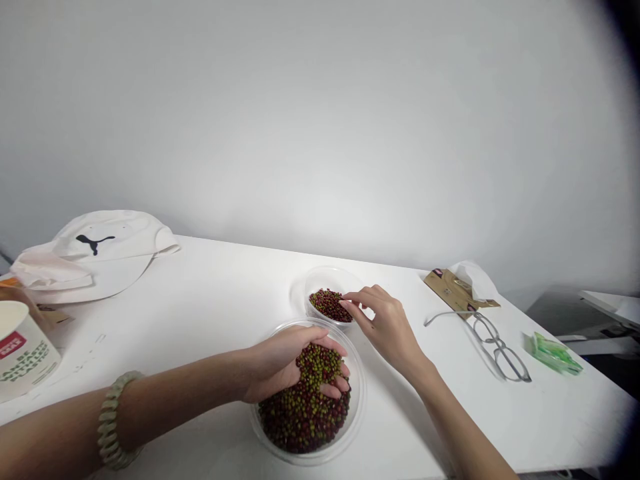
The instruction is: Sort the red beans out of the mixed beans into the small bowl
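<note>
A large clear bowl (pixel 356 420) holds many small red and green beans (pixel 295 427). Over it my left hand (pixel 300 363) is turned palm up, its fingers curled around a heap of the beans. Just behind stands a smaller clear bowl (pixel 345 275) with more red and green beans (pixel 330 303) in it. At its right side my right hand (pixel 377 317) reaches in, thumb and forefinger nearly together at the beans; whatever is between the fingertips is too small to make out.
On the white table (pixel 225 293) lie a white cap (pixel 117 247) and a paper cup (pixel 25 353) at left. At right are a brown packet (pixel 447 290) with white tissue (pixel 475 280), eyeglasses (pixel 500 347) and a green plastic wrapper (pixel 555 353). A wall stands behind.
</note>
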A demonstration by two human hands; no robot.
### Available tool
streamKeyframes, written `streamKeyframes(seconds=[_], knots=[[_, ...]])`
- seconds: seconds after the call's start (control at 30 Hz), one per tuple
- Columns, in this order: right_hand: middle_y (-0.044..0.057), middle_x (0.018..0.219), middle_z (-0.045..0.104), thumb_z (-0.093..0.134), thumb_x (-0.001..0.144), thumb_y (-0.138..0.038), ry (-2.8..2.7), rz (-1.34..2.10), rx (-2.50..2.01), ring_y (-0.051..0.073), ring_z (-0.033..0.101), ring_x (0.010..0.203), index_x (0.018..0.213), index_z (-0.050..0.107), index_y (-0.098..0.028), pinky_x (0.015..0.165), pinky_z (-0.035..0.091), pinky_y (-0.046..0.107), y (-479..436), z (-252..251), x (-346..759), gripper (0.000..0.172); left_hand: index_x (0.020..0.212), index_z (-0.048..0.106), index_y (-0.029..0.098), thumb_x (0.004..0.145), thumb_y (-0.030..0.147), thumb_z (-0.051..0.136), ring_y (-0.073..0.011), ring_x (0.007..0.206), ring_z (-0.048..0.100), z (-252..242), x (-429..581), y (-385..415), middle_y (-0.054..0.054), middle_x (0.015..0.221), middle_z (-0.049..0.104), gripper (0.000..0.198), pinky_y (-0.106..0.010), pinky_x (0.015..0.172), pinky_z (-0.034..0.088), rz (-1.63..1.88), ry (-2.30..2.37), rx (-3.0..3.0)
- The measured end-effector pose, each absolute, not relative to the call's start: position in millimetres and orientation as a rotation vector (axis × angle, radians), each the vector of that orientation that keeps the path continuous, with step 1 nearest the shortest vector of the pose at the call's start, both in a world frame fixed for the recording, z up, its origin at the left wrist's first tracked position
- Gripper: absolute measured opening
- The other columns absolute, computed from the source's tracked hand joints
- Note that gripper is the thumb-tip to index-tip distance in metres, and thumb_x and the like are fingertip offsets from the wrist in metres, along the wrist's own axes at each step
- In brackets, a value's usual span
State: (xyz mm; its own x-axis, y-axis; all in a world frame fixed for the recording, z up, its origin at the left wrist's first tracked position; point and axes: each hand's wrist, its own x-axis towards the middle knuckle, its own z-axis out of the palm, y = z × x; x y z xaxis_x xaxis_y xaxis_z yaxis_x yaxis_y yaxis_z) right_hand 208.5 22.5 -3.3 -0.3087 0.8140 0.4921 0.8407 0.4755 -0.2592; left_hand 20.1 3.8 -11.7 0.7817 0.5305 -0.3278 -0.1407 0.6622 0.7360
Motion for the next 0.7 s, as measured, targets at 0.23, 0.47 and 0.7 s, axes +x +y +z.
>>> streamKeyframes(seconds=[0.23,0.47,0.7], knots=[[0.003,0.074,0.061,0.046,0.086,-0.03,-2.157,-0.06,-1.343,0.018,0.052,0.069,0.088,0.062,-0.021,0.062,0.04,0.029,19.7,-1.5,207.1,0.018,0.085,0.056,0.013,0.079,0.034,0.039,-0.0198,0.082,0.059,-13.5,20.0,4.8,-0.009,0.085,0.06,0.028,-0.034,0.081,0.042,0.401,0.557,0.755],[0.003,0.075,0.062,0.047,0.086,-0.028,-2.158,-0.056,-1.336,0.018,0.052,0.07,0.089,0.062,-0.022,0.062,0.041,0.029,19.4,-2.8,208.9,0.017,0.084,0.056,0.013,0.078,0.032,0.039,-0.0204,0.083,0.058,-13.5,20.2,5.0,-0.01,0.086,0.06,0.026,-0.034,0.08,0.042,0.406,0.544,0.757],[0.002,0.074,0.061,0.048,0.085,-0.027,-2.165,-0.027,-1.342,0.017,0.052,0.069,0.089,0.062,-0.022,0.062,0.04,0.028,18.4,-1.4,206.8,0.015,0.084,0.057,0.014,0.076,0.031,0.042,-0.0194,0.083,0.058,-12.2,19.6,3.2,-0.009,0.086,0.06,0.024,-0.033,0.081,0.042,0.397,0.548,0.769]])
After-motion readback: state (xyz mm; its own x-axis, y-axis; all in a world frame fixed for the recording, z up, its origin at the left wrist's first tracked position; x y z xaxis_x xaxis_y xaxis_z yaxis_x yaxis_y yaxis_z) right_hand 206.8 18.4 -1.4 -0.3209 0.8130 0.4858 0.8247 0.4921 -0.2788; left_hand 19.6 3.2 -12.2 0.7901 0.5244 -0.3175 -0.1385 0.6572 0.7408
